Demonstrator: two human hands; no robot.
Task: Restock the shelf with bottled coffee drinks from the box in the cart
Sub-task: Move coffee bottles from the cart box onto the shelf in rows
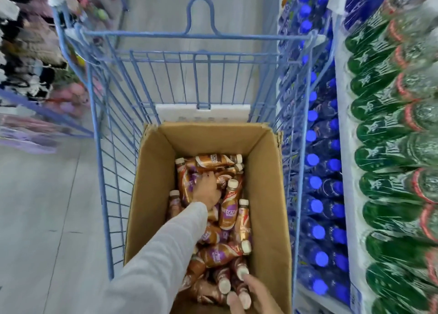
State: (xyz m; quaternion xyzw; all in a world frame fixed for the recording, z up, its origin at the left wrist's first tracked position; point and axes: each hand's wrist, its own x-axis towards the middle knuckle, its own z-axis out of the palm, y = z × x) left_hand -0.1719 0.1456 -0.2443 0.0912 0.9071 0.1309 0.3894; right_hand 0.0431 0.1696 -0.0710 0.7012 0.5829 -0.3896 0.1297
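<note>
Nearest the camera, at the bottom edge: right hand [251, 296], fingers loosely curled, fingertips touching the pale caps of two or three coffee bottles at the near end of the box; not clear whether any bottle is truly gripped, only touched. Cut off by the frame below the knuckles.

Just beyond, a long grey sleeve [151, 264] slanting in from lower left down into the box. At its end, left hand [206, 190], palm down, fingers spread and bent over a brown bottle in the middle of the heap; pressing on it, closed grip not certain.

Around both hands: bottled coffee drinks [228, 203], brown and purple labels, cream caps, lying jumbled on their sides and leaning at all angles, filling the bottom of the cardboard box [265, 171]. Box open at the top, flaps up, standing in the near end of the blue wire cart [118, 128].

Farther on, bare cart basket, a white slab [180, 113] against its far wall just behind the box.

Right of the cart: shelf [341, 114] rows of blue-capped bottles [315, 207] close beside the wire side, then green bottles [388, 161] in shrink-wrap farther right.

Left and far: grey floor [47, 207], blurred hanging goods [30, 52].
</note>
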